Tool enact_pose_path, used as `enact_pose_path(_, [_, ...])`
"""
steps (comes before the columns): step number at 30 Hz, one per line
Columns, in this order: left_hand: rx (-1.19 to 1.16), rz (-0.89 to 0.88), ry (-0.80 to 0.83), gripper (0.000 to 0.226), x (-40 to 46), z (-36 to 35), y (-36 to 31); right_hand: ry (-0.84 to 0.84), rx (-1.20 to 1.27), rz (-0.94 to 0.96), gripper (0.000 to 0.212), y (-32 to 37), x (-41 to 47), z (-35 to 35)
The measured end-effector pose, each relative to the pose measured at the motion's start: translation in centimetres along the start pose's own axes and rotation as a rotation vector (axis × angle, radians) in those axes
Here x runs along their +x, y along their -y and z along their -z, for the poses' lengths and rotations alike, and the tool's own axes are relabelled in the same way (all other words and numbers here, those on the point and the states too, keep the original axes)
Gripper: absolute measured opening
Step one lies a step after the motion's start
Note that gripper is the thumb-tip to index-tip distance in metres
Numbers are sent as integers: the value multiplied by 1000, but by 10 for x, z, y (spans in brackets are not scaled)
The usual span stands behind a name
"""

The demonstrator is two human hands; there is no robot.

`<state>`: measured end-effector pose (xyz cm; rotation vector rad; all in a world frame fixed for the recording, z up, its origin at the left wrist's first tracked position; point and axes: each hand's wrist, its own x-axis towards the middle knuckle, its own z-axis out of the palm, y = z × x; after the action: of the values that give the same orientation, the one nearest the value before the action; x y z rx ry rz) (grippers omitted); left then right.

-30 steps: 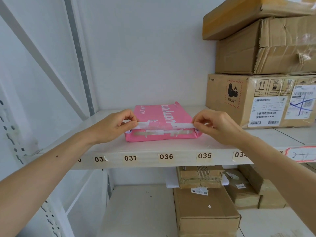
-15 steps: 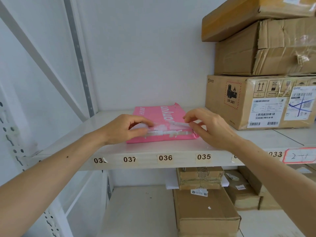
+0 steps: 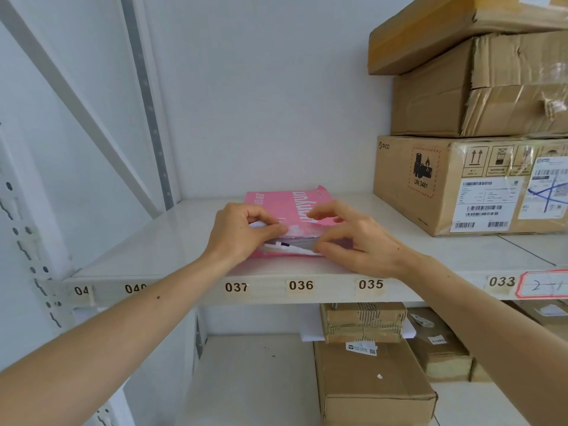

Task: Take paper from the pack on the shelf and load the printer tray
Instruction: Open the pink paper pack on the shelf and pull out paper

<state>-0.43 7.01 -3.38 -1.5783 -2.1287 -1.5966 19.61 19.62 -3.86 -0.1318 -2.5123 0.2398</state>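
A pink paper pack lies flat on the white shelf, its torn end facing me. My left hand pinches the pack's loose wrapper flap at the near left corner. My right hand has its fingers at the open end, thumb low against the white sheet edges and forefinger on the top wrapper. White sheet edges show between both hands. No printer or tray is in view.
Three stacked cardboard boxes stand on the same shelf to the right of the pack. The shelf's front edge carries number labels. More cardboard boxes sit on the lower shelf below.
Both hands have moved inward from the pack's outer corners to the middle of its open end, and the wrapper flap has been folded up.
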Motion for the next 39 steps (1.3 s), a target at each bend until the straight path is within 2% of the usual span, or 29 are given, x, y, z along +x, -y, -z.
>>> enact_pose_path(3, [97,14,-30,34,-6,-3,0,46,18,-27,34,1,2,-1])
enact_pose_path(6, [143,-34,14,55,-12,-1,-1,26,-14,-50,41,-1,8,-6])
enact_pose_path(9, [157,-67,25,64,-15,1,-4,-70,-33,-94,33,-5,16,-12])
enact_pose_path(16, [170,-74,45,70,-19,3,-4,-159,-62,-201,13,-4,26,-17])
enact_pose_path(25, [171,-105,72,74,-19,4,-2,-156,-158,-195,12,0,29,-12])
enact_pose_path(28, [175,-104,78,75,-19,4,-2,-138,-291,-114,15,2,27,-12])
enact_pose_path(32, [179,-100,85,77,-19,4,-1,-213,-498,45,19,4,26,-18])
enact_pose_path(36, [187,-104,96,77,-19,5,-1,-216,-533,65,19,0,25,-22])
enact_pose_path(39, [194,-111,107,77,-20,6,-1,-213,-557,91,28,-2,25,-24])
